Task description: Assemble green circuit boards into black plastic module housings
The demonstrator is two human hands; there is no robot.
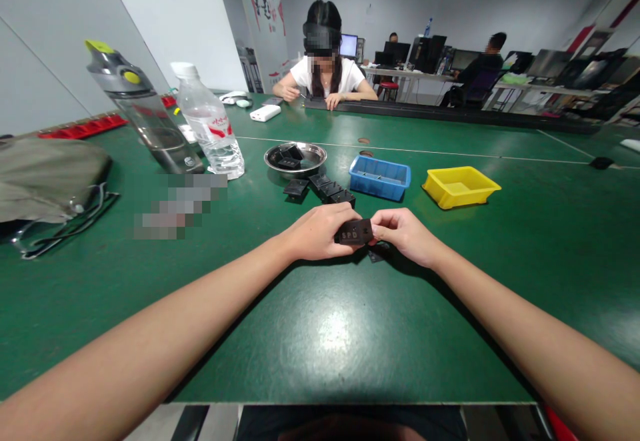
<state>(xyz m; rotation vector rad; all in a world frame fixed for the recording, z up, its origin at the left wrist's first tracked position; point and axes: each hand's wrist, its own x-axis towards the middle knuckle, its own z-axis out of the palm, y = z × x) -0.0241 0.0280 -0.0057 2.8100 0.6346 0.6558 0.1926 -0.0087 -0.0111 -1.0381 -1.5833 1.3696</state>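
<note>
Both my hands meet over the green table (pixel 320 334) and hold one small black block (pixel 355 233) marked with pale letters. My left hand (pixel 320 231) is closed round its left end. My right hand (pixel 406 234) pinches its right end. A small dark piece (pixel 376 254) lies on the table just under my right hand. Beyond my hands several more black blocks (pixel 330 191) lie in a loose row. Behind them a metal dish (pixel 295 157) holds a couple more.
A blue tray (pixel 379 177) and a yellow tray (pixel 460 186) stand to the right of the dish. Two water bottles (pixel 210 121) and a grey bag (pixel 45 181) are at the left. A person sits working at the far side (pixel 324 67).
</note>
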